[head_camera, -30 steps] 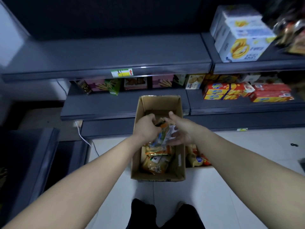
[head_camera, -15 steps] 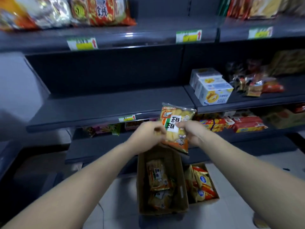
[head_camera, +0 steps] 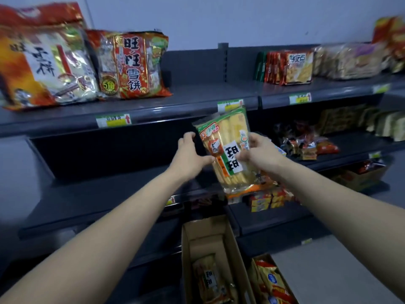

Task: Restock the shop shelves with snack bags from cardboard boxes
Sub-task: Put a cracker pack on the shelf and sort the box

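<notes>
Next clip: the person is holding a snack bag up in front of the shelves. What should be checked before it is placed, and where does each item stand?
1. Snack bag secured: ok; the left hand and right hand grip its side edges.
2. Bare space on the top shelf beside the red bags: ok.
3. Bag print upright: not ok; it reads upside down.
4. Which shelf is intended: cannot tell.
5. Stock left in the cardboard box: ok; bags lie inside.
</notes>
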### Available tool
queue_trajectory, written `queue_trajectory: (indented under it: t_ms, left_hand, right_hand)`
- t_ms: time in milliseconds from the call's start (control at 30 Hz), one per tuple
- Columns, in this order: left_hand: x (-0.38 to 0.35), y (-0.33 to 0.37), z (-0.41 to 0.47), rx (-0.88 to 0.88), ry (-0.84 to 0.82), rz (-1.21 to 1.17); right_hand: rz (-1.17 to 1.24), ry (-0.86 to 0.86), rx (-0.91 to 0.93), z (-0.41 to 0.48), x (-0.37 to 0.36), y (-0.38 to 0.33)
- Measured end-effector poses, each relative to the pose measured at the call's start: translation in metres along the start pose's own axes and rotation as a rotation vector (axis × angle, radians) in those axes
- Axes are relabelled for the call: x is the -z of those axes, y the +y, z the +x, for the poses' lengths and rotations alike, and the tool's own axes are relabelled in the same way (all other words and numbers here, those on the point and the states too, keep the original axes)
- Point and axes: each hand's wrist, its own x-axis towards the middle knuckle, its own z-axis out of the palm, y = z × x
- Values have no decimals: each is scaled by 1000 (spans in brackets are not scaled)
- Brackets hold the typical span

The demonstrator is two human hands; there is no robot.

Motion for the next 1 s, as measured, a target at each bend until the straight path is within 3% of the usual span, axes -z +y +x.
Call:
queue_trajectory:
  t_ms: [67, 200, 267, 367, 533, 633, 733, 800, 900, 1000]
  left_hand:
    - [11, 15, 8, -165, 91, 120]
    - [29, 44, 24, -564, 249, 629]
    - [33, 56, 36, -678, 293, 838]
    - [38, 69, 60, -662, 280, 952]
    - [48, 87, 96, -594, 337, 876]
    - [59, 90, 124, -438, 415, 611]
    - [65, 93, 163, -249, 425, 267]
    - [64, 97, 190, -118, 408, 16]
    - [60, 95, 229, 11, 400, -354]
    - [51, 86, 262, 53, 367, -541]
  right_hand:
    - [-196, 6, 120, 5, 5, -23]
    - [-740, 4, 317, 18, 11, -69]
    - [-997, 0, 416, 24, 12, -91]
    - [-1226, 23, 529, 35, 17, -120]
    - [-1425, 86, 738, 70, 28, -152]
    - [-1346, 346, 964, 108, 38, -160]
    - [-1056, 548, 1034, 141, 45, -162]
    - [-896, 496, 923, 163, 50, -158]
    - [-705, 276, 670, 206, 54, -145]
    - [-414, 30, 446, 251, 55, -129]
